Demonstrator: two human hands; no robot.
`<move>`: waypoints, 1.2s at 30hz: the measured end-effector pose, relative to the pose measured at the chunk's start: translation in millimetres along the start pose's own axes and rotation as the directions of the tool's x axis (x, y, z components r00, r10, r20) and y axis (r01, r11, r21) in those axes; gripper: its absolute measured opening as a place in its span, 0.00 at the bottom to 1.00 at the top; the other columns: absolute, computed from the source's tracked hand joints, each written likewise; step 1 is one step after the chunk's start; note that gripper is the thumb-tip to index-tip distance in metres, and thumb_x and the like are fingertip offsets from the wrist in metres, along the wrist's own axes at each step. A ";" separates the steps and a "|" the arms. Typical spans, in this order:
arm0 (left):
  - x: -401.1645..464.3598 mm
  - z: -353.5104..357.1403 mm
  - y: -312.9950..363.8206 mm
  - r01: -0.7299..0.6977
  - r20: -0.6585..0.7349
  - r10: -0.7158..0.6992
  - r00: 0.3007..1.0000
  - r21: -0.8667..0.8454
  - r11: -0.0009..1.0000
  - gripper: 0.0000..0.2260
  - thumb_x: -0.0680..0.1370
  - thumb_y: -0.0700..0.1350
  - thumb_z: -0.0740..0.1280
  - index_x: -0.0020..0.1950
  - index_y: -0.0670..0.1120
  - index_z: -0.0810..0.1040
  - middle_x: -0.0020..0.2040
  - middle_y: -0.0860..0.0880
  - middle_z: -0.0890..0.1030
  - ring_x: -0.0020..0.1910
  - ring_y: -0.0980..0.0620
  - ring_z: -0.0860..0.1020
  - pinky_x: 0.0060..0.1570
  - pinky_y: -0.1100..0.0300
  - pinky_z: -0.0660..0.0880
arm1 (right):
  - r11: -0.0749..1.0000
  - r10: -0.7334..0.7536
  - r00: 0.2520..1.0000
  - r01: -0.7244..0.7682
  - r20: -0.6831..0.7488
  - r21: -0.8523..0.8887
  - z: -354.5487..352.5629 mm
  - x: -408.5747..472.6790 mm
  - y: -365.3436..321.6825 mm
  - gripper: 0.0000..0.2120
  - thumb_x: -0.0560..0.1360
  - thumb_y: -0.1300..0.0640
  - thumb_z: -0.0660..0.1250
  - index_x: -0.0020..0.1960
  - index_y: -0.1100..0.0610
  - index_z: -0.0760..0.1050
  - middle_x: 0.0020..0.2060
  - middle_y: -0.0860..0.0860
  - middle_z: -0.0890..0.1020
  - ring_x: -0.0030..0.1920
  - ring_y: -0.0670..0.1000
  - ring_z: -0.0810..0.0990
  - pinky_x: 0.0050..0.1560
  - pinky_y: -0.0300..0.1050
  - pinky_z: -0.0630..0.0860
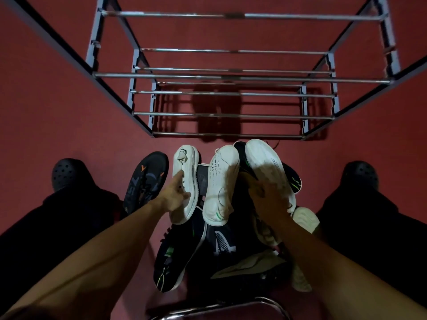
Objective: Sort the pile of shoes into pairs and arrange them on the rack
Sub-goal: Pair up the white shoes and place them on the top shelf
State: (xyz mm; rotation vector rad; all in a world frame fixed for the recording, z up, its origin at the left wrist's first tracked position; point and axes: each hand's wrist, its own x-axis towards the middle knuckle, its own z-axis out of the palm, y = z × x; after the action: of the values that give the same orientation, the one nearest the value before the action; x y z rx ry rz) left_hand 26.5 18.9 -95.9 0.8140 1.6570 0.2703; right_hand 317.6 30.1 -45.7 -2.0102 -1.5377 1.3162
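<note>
So the shoe rack [233,77] stands on the red floor [57,100], and none of its chrome rails has a shoe on it; I can't say for sure how many tiers it has. The pile [221,215] sits on the floor just in front of the rack, between the person's two dark clogs, one clog [65,173] to the left of the pile and one clog [360,175] to the right.

Count-wise: three white sneakers show clearly at the rack end of the pile. The left hand [175,197] is curled around the side of the left white sneaker [186,181], index finger stretched along it. The middle white sneaker [221,181] lies loose just beside that one. The right hand [269,197] grips the right white sneaker [269,167], which is tipped up sole-first over a black shoe with green trim.

Left of the pile lies one dark sneaker with orange marks [147,179]. At the end away from the rack there's a black shoe with green accents [175,257] and more dark shoes too murky to count.
</note>
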 end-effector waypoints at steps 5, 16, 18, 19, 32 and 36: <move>7.0 -5.6 9.3 0.163 0.028 -0.161 0.987 -0.111 0.980 0.23 0.80 0.36 0.69 0.72 0.43 0.66 0.52 0.41 0.79 0.40 0.44 0.80 0.34 0.53 0.79 | 0.994 -0.057 0.992 0.045 0.112 0.101 15.2 -3.6 -15.1 0.12 0.80 0.62 0.64 0.63 0.60 0.76 0.64 0.49 0.76 0.64 0.47 0.73 0.58 0.30 0.67; -34.0 -48.2 54.7 -0.195 0.105 0.180 0.978 0.155 0.969 0.08 0.79 0.43 0.71 0.48 0.45 0.72 0.35 0.48 0.72 0.33 0.51 0.69 0.30 0.66 0.70 | 0.981 -0.065 0.987 0.036 0.147 0.190 16.1 -3.5 -58.8 0.12 0.80 0.50 0.63 0.63 0.47 0.75 0.49 0.48 0.84 0.47 0.47 0.84 0.50 0.44 0.80; -46.7 -57.0 72.1 -0.275 0.165 0.238 0.957 0.256 0.927 0.08 0.79 0.44 0.72 0.49 0.45 0.74 0.35 0.49 0.73 0.33 0.52 0.70 0.32 0.68 0.69 | 0.977 -0.103 0.986 0.075 0.134 0.199 12.2 -7.3 -70.6 0.12 0.79 0.52 0.65 0.62 0.46 0.74 0.54 0.48 0.81 0.50 0.46 0.82 0.51 0.44 0.79; -53.7 -60.8 81.5 -0.319 0.197 0.267 0.943 0.319 0.893 0.07 0.79 0.45 0.72 0.49 0.46 0.74 0.35 0.50 0.73 0.33 0.54 0.70 0.34 0.66 0.70 | 0.973 -0.173 0.980 0.156 0.093 0.172 9.1 -9.4 -76.8 0.12 0.78 0.54 0.66 0.62 0.47 0.74 0.57 0.49 0.79 0.51 0.46 0.81 0.51 0.43 0.78; -134.8 -41.6 185.3 -0.649 0.477 0.539 0.694 0.738 0.183 0.07 0.79 0.47 0.68 0.56 0.48 0.77 0.52 0.48 0.76 0.53 0.49 0.73 0.53 0.53 0.72 | 0.987 -0.141 0.906 0.095 0.400 0.132 -75.1 -42.9 -87.9 0.29 0.69 0.50 0.78 0.66 0.46 0.68 0.50 0.46 0.81 0.47 0.41 0.81 0.46 0.39 0.80; -137.0 -26.9 174.8 -0.631 0.349 0.646 0.679 0.727 0.270 0.12 0.79 0.48 0.70 0.61 0.51 0.78 0.58 0.50 0.76 0.60 0.48 0.73 0.61 0.54 0.70 | 0.949 -0.060 0.902 -0.082 0.427 0.306 -71.1 -65.0 -74.2 0.16 0.67 0.52 0.80 0.50 0.58 0.80 0.41 0.52 0.85 0.42 0.49 0.84 0.42 0.45 0.81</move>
State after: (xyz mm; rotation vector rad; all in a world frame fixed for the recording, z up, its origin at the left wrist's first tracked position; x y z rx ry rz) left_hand 70.9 65.2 118.4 2.2536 1.3132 0.0312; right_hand 327.5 22.5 75.3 -1.5982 -1.3597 1.9750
